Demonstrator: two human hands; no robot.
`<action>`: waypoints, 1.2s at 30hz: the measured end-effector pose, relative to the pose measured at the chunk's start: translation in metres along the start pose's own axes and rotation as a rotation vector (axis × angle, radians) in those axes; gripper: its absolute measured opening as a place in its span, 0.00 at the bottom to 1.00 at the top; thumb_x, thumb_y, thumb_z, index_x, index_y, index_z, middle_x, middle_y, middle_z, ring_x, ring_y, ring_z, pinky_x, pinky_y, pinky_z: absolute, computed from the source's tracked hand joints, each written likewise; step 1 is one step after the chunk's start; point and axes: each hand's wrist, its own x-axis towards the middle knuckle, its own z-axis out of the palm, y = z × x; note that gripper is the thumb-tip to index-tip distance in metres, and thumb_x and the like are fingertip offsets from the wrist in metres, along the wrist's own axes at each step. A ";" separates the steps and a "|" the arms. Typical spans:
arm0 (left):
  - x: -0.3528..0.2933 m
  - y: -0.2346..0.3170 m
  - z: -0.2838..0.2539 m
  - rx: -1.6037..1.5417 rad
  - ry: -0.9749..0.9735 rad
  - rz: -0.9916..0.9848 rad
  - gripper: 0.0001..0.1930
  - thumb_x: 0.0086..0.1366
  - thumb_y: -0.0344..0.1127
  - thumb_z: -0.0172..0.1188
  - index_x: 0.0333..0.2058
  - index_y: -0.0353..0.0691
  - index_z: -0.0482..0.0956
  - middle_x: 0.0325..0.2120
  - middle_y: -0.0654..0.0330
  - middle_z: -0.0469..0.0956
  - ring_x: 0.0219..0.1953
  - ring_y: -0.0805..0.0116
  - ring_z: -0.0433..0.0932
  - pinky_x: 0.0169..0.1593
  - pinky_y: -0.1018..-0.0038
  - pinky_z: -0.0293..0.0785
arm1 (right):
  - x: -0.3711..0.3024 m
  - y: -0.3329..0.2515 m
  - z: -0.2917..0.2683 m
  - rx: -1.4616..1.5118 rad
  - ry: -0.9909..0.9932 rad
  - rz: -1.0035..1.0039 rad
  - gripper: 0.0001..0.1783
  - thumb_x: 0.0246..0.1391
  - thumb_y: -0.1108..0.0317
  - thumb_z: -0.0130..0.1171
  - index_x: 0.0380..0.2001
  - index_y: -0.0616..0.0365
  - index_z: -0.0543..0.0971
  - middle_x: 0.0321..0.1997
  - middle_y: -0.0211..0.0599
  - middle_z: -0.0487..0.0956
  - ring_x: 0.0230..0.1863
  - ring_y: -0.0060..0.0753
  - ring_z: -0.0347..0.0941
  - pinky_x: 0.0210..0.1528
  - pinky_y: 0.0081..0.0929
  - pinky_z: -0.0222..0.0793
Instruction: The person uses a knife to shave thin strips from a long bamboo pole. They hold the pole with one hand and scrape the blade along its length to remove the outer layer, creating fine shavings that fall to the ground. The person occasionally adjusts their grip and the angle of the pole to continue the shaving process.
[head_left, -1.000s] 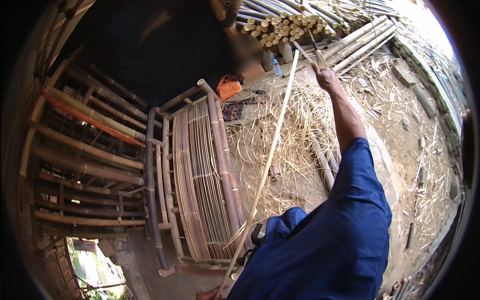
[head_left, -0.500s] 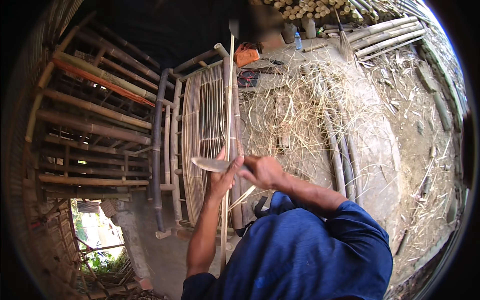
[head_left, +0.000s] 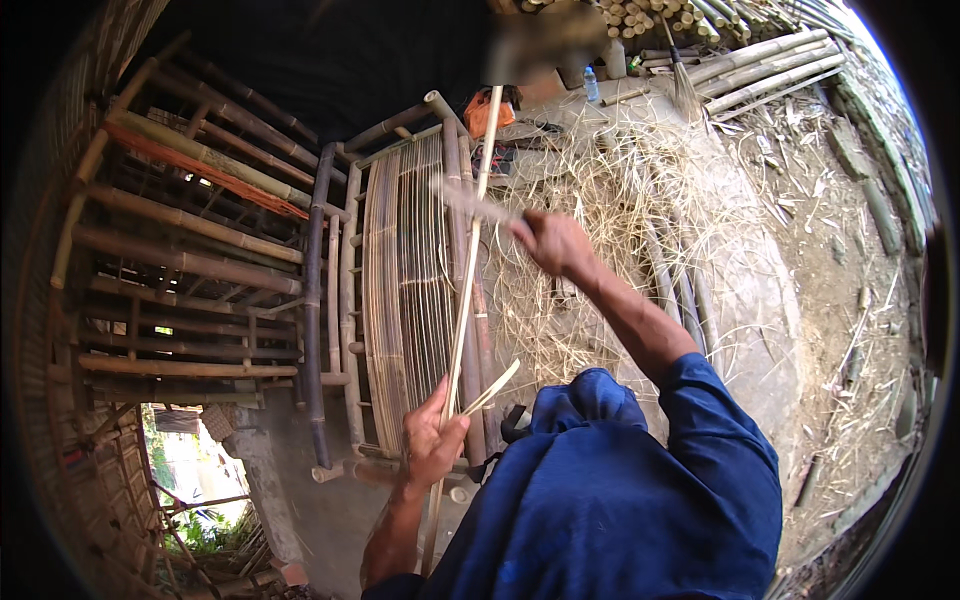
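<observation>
A long, pale bamboo strip (head_left: 468, 300) runs lengthwise in front of me, from beside my body up to the far end of a bamboo bench (head_left: 405, 240). My left hand (head_left: 433, 440) is closed around its lower part. In my right hand (head_left: 553, 243) is a knife (head_left: 475, 206), gripped by the handle. Its blade, blurred by motion, points left and crosses the strip well beyond my left hand; whether it touches the strip I cannot tell. A short split piece (head_left: 492, 386) sticks out to the right beside my left hand.
Curly bamboo shavings (head_left: 620, 210) cover the ground to the right, partly over several poles (head_left: 688, 300). A bamboo rack (head_left: 200, 240) stands on the left. Farther off are an orange bag (head_left: 488, 115), a plastic bottle (head_left: 591, 85), a broom (head_left: 685, 90) and stacked bamboo (head_left: 770, 70).
My right hand has carried the knife away from me, up along the strip. My left hand has drawn back toward my body, and the strip's far end has tilted right.
</observation>
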 end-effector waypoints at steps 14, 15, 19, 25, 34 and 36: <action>-0.171 -0.019 -0.051 0.798 -0.025 -0.043 0.30 0.68 0.51 0.59 0.59 0.32 0.73 0.14 0.69 0.67 0.16 0.74 0.67 0.21 0.73 0.67 | 0.137 0.112 -0.190 -0.333 0.356 0.360 0.50 0.59 0.21 0.29 0.36 0.59 0.83 0.31 0.56 0.81 0.33 0.46 0.78 0.35 0.49 0.72; -0.193 -0.025 -0.047 0.666 -0.003 -0.118 0.32 0.68 0.53 0.59 0.60 0.33 0.72 0.14 0.70 0.66 0.16 0.75 0.66 0.20 0.75 0.66 | 0.131 0.115 -0.196 -0.349 0.410 0.348 0.51 0.59 0.22 0.28 0.37 0.61 0.83 0.36 0.59 0.81 0.37 0.51 0.79 0.40 0.50 0.71; -0.239 -0.030 -0.062 0.306 0.167 -0.362 0.32 0.69 0.54 0.58 0.63 0.36 0.71 0.14 0.72 0.64 0.14 0.79 0.63 0.18 0.78 0.61 | 0.137 0.220 -0.258 -0.166 0.761 0.672 0.52 0.60 0.23 0.29 0.43 0.64 0.82 0.47 0.64 0.80 0.51 0.64 0.75 0.52 0.50 0.68; -0.076 -0.036 -0.023 0.129 0.236 -0.150 0.27 0.73 0.42 0.52 0.65 0.32 0.64 0.14 0.73 0.62 0.14 0.84 0.61 0.17 0.81 0.59 | 0.094 0.140 -0.171 0.018 0.261 0.556 0.49 0.59 0.24 0.37 0.43 0.63 0.84 0.30 0.52 0.82 0.33 0.45 0.78 0.41 0.42 0.72; 0.133 -0.035 -0.010 -0.134 0.176 -0.213 0.35 0.67 0.46 0.64 0.64 0.30 0.62 0.13 0.72 0.64 0.10 0.85 0.60 0.17 0.82 0.65 | -0.069 -0.037 0.046 -0.182 -0.480 -0.122 0.42 0.63 0.28 0.31 0.43 0.58 0.77 0.23 0.40 0.78 0.21 0.41 0.76 0.29 0.43 0.76; 0.139 -0.037 -0.004 -0.182 0.196 -0.227 0.35 0.66 0.46 0.65 0.64 0.34 0.63 0.13 0.74 0.61 0.10 0.85 0.58 0.17 0.82 0.64 | -0.082 -0.047 0.047 -0.098 -0.348 -0.216 0.41 0.63 0.29 0.37 0.40 0.61 0.78 0.25 0.48 0.80 0.26 0.51 0.80 0.30 0.46 0.75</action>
